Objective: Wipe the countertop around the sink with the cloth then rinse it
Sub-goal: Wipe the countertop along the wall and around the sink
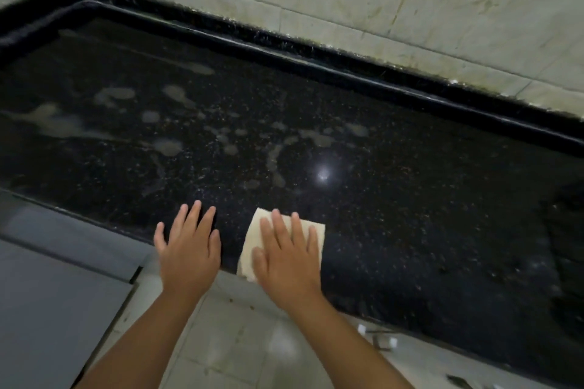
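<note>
At the front edge of the black granite countertop (347, 123), we press a folded cloth (252, 249) flat under our right hand (286, 257), fingers straight and spread.

Our left hand (189, 249) rests just beside it at the same edge, palm down, fingers apart, holding nothing. The cloth is pale cream, a small rectangle, one corner overhanging the edge. We judge it light, soft and limp: it should slide easily on the wet stone and bunch if pushed off-centre, so a flat palm over its middle suits. Cloudy smears (167, 145) lie toward the back-left corner; no sink shows.
</note>
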